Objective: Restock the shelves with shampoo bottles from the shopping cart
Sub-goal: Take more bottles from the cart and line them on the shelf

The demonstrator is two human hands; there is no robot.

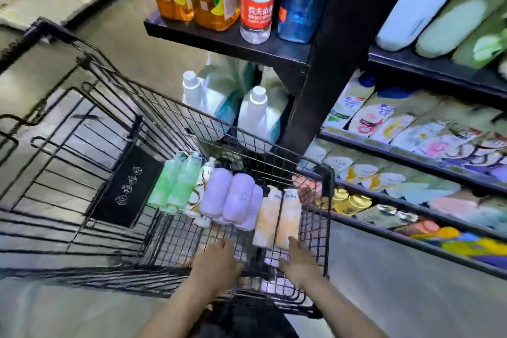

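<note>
While both bare hands are reached into the black wire shopping cart (326, 217), a row of plastic shampoo bottles is seen lying on its floor: pale green (175, 186), lilac (227, 197) and peach-and-white (277, 217). The left hand (216, 261) and right hand (299, 259) are spread open and empty, just short of the bottles; the right is nearest the peach pair. Each bottle is judged rigid, smooth, moderately heavy and best gripped around its middle. Dark, stocked shelves (411, 158) stand to the right.
</note>
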